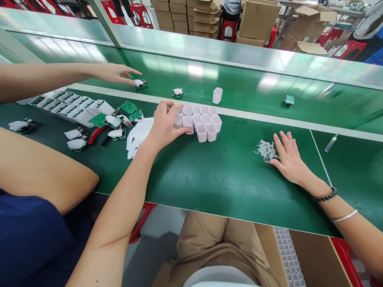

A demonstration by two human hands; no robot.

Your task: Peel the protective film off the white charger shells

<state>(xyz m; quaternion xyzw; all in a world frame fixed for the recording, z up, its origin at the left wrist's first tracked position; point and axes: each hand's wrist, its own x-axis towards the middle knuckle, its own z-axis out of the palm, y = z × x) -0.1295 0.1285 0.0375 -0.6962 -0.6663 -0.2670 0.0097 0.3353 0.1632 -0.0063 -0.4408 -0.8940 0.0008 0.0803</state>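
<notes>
My left hand [166,125] is at the left end of a block of white plastic cups [206,119], thumb and fingers curved around the end cups. The cups stand close together with their openings up. My right hand [289,159] lies spread on the green table beside a pile of small clear pieces [267,150], its thumb near the pile's edge. One more white cup [217,95] stands apart, behind the block. A white glove [140,133] lies left of my left hand.
A co-worker's hand [116,73] reaches from the left to a circuit board [140,83]. Boards, red-handled pliers [96,135] and rows of filled white housings [80,113] lie at left. A board [289,100] and a small tube [331,143] are at right. An open carton [314,255] stands below.
</notes>
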